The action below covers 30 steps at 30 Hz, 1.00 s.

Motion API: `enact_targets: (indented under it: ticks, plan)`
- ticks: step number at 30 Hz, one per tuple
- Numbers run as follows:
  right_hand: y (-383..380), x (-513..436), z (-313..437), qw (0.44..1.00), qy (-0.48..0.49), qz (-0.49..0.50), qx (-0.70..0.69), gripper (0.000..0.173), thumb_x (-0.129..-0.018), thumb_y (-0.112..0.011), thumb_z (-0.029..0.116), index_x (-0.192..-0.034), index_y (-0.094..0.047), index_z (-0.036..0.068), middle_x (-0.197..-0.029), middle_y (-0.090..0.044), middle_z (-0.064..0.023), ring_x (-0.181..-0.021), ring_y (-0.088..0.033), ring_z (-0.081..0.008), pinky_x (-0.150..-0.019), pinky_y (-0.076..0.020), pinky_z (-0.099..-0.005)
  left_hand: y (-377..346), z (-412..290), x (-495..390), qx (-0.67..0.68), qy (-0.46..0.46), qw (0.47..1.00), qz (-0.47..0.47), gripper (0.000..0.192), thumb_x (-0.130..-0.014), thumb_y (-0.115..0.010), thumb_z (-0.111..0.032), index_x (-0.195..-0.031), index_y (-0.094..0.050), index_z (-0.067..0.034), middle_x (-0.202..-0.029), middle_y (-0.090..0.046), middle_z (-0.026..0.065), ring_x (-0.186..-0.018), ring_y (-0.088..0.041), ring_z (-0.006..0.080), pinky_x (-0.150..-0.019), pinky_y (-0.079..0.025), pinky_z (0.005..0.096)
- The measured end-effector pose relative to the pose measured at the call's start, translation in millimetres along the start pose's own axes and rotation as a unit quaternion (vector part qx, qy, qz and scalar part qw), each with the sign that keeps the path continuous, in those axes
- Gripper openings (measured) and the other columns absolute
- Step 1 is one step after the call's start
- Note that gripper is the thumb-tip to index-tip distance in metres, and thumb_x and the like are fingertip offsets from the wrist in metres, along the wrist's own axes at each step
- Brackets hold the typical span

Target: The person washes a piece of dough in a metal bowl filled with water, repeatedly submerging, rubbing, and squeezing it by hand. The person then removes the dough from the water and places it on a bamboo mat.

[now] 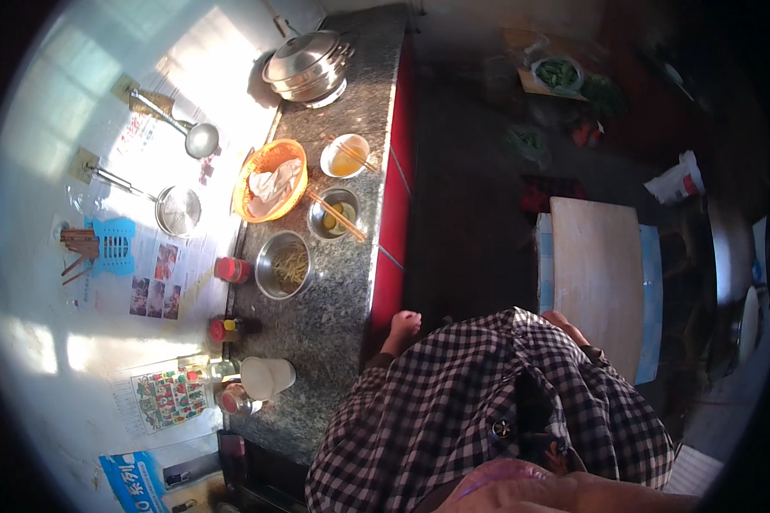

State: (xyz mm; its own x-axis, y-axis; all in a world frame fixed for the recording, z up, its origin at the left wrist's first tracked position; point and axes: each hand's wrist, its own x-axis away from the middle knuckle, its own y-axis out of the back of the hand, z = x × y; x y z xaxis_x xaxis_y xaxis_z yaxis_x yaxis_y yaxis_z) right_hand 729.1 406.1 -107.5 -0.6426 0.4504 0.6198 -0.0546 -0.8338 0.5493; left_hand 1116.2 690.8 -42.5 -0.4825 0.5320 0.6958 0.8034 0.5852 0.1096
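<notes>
My left hand (407, 326) is beside the red front of the granite counter, fingers curled, with nothing visible in it. My right hand (555, 318) is by the near left edge of a wooden board (597, 276), partly hidden by my checked garment. Along the counter (340, 301) stand a metal bowl of thin strips (285, 265), a metal bowl with egg (333, 215) with chopsticks (337, 217) across it, and a white bowl with yellow liquid (345, 156), also with chopsticks. An orange plastic basket (244, 192) holds a pale cloth.
A lidded steel pot (308, 61) stands at the counter's far end. Jars and a whitish container (266, 378) are near the wall. A ladle (201, 140) and strainer (178, 210) hang there. Leafy greens (557, 74) lie at the back, and a white bag (677, 179) at right.
</notes>
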Motion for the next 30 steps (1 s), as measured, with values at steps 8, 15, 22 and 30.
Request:
enact_targets:
  ticks: [8, 15, 22, 30]
  plan:
    - [44, -12, 148, 0.999, 0.011, -0.050, -0.009, 0.033, -0.074, -0.065, 0.033, -0.097, -0.068, 0.009, -0.092, -0.068, -0.0151, -0.090, -0.065, -0.0306, -0.079, -0.0509, -0.0391, 82, -75, -8, -0.047, -0.029, 0.998, -0.036, 0.020, -0.086, -0.065, -0.017, -0.095, -0.060, 0.000, -0.075, -0.064, 0.0066, -0.057, -0.058, 0.0119, -0.051, -0.049, 0.0261]
    - [15, -49, 197, 0.992, 0.124, 0.015, 0.011, 0.027, -0.076, -0.066, 0.029, -0.095, -0.069, 0.009, -0.092, -0.068, -0.0135, -0.089, -0.065, -0.0289, -0.078, -0.0505, -0.0395, 154, -64, 13, 0.057, 0.030, 0.998, -0.024, 0.019, -0.084, -0.064, -0.017, -0.091, -0.062, 0.000, -0.073, -0.063, 0.0058, -0.058, -0.058, 0.0133, -0.052, -0.048, 0.0255]
    - [58, -91, 242, 0.967, 0.189, 0.062, 0.158, 0.037, -0.071, -0.060, 0.036, -0.084, -0.068, 0.002, -0.085, -0.065, -0.0216, -0.083, -0.063, -0.0380, -0.072, -0.0505, -0.0478, 175, -93, 51, 0.066, -0.063, 0.995, -0.047, 0.020, -0.084, -0.068, -0.021, -0.085, -0.063, -0.002, -0.066, -0.060, 0.0018, -0.053, -0.054, 0.0109, -0.047, -0.044, 0.0255]
    - [153, -83, 224, 0.990, 0.115, -0.078, 0.011, 0.030, -0.072, -0.061, 0.034, -0.083, -0.067, 0.006, -0.085, -0.066, -0.0169, -0.083, -0.064, -0.0340, -0.073, -0.0504, -0.0439, 121, -58, -47, -0.158, -0.029, 0.984, -0.083, 0.025, -0.083, -0.069, -0.023, -0.093, -0.069, 0.000, -0.082, -0.068, 0.0051, -0.076, -0.062, 0.0127, -0.073, -0.051, 0.0264]
